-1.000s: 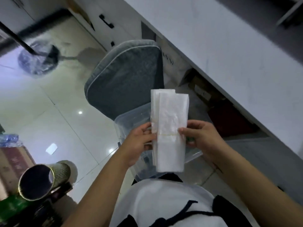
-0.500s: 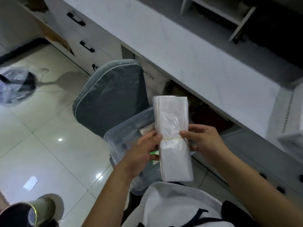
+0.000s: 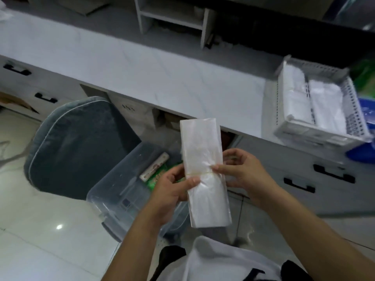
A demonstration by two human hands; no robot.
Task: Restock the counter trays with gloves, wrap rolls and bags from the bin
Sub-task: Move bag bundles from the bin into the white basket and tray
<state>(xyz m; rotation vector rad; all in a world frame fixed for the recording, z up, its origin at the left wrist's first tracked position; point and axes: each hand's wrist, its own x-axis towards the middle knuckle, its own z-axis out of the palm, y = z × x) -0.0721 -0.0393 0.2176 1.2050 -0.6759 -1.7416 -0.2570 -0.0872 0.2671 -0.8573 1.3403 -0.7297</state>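
**Whites, greys and a touch of green**

The bundle of bags [image 3: 205,173] is translucent white with a yellowish rubber band [image 3: 199,173]. The bin [image 3: 121,191] is clear, green packets [image 3: 157,176] inside. Chair cushion [image 3: 79,147]: dark grey-blue, white piping. Perforated counter tray [image 3: 351,110]: white. Drawer handles [image 3: 333,173]: black.

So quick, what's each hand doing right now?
Left hand: grips the banded bundle of plastic bags by its left edge.
Right hand: fingers pinch the same bundle at the rubber band.
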